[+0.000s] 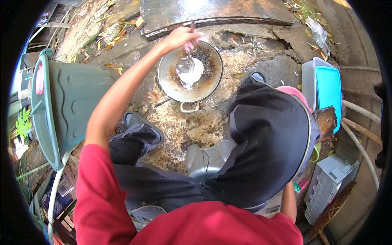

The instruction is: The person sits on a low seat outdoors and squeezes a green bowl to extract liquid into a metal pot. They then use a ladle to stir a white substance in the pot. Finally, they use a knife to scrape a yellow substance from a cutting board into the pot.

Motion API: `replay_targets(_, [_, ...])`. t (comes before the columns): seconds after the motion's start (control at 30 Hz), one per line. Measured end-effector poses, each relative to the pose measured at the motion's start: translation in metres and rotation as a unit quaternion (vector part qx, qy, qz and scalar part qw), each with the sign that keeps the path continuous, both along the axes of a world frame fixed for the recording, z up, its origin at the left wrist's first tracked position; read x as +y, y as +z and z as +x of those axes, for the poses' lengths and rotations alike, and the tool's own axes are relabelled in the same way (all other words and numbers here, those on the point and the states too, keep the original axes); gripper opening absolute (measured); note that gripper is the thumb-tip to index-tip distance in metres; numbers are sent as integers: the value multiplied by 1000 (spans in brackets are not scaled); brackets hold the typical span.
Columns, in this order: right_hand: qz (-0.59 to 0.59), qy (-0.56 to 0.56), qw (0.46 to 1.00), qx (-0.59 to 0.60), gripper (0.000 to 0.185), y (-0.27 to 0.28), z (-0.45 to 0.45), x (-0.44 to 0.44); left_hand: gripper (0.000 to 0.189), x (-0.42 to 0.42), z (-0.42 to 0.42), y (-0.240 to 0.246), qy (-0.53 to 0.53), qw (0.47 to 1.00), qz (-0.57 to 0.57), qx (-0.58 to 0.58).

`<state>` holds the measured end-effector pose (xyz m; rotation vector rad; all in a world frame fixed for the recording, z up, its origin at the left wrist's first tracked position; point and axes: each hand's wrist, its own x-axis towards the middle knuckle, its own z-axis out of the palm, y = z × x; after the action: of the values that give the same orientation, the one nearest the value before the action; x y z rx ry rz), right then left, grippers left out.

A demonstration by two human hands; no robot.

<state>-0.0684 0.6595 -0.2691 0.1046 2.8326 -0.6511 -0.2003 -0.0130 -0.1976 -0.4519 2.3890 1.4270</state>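
My left hand [183, 37] reaches out over a wok [167, 78], gripping the handle of a metal ladle [183, 65]. The ladle's bowl is down inside the wok, over a bright white patch; whether that is liquid or glare I cannot tell. Brown and black stains mark the wok's inner wall, and one loop handle [190, 107] points towards me. My right forearm [288, 199] hangs down beside my right leg, and the hand itself is hidden behind that leg.
A large green tub [82, 88] stands left. A wooden board [214, 13] lies beyond the wok. To my right are a pink basin [294, 92], a box with a blue lid [329, 92], a wood piece [325, 121], a sponge [301, 185] and a grey crate [327, 186].
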Motion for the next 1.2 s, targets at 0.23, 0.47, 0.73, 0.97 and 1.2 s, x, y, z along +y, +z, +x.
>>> replay_targets(0.23, [-41, -45, 998, -21, 28, -29, -82, -35, 31, -9, 150, 48, 60, 998, 8, -15])
replay_targets(0.47, [-56, -47, 997, -39, 29, -40, -122, -60, 26, 47, 203, 57, 44, 997, 52, -29])
replay_targets(0.73, [-123, 40, 990, 53, 31, 13, -193, -90, 23, 116, 211, 68, -86, 982, -107, 129])
replay_targets(0.97, [-270, 347, 898, 35, 35, 270, -304, -280, 20, 144, 193, 90, -153, 947, -209, 190])
replay_targets(1.2, [-137, 436, 828, -325, 36, 173, -183, -474, 17, 166, 172, 85, 134, 977, -93, 136])
